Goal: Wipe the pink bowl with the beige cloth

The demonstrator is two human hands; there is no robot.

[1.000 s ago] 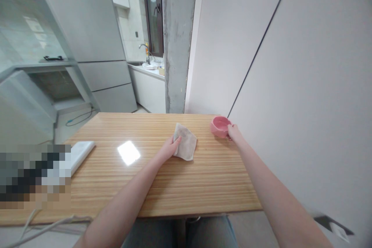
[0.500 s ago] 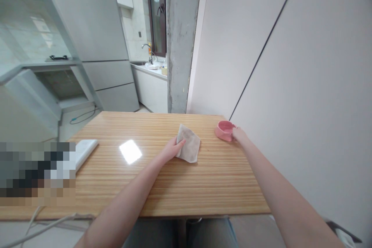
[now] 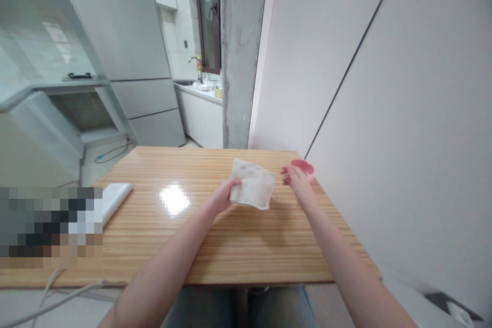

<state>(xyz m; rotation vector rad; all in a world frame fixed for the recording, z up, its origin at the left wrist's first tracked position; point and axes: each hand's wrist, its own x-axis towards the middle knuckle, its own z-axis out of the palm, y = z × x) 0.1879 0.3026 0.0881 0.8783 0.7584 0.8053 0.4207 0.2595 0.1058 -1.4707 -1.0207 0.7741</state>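
The left hand (image 3: 225, 196) grips a beige cloth (image 3: 252, 190) by its left edge, fingers curled over the fabric and thumb underneath, holding it just above the wooden desk (image 3: 230, 246). The cloth hangs roughly flat and slightly tilted, its far corner raised and its right edge reaching toward the other hand. It sits over the far half of the desk, a little right of the middle.

The right hand (image 3: 295, 180) is released, its fingers loosely spread and holding nothing. It hovers just beside the cloth's right edge without touching it. Directly behind it, near the far right corner of the desk and close to the wall, stands a small pink bowl (image 3: 304, 167); the hand partly covers the bowl's near side, and whether the fingertips touch its rim cannot be told.

Both bare forearms reach in from the near edge of the desk. A bright patch of reflected light (image 3: 174, 199) lies on the wood left of the cloth. Near the left edge rests a flat white slab-like object (image 3: 113, 199), with a blurred-out area next to it. White cables (image 3: 57, 294) trail below the near left corner.

Beyond the far edge rise a grey concrete pillar (image 3: 242, 51) and a pale wall (image 3: 384, 87) on the right. Further back stand a tall grey refrigerator (image 3: 126, 46) and a counter with a sink tap (image 3: 196, 64).
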